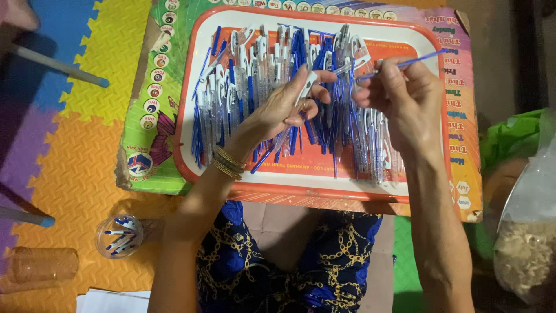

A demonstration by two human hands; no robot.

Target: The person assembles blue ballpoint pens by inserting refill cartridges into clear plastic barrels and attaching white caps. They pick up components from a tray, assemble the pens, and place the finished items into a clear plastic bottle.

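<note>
Two hands (289, 104) (399, 95) (one refill (405, 62) each).

I see soft, warm overhead light, brightest on the tray (191, 168). The foam mat (75, 174) at left is dimmer; the right edge falls into shadow. Focus is fair, with slight blur.

A flat printed cardboard board (152, 116), green and pink with rows of round picture labels and coloured word strips, lies under the red tray (191, 168). Right of the tray, a clear plastic bag (530, 232) of pale bits stands beside a green bag (509, 136).
</note>
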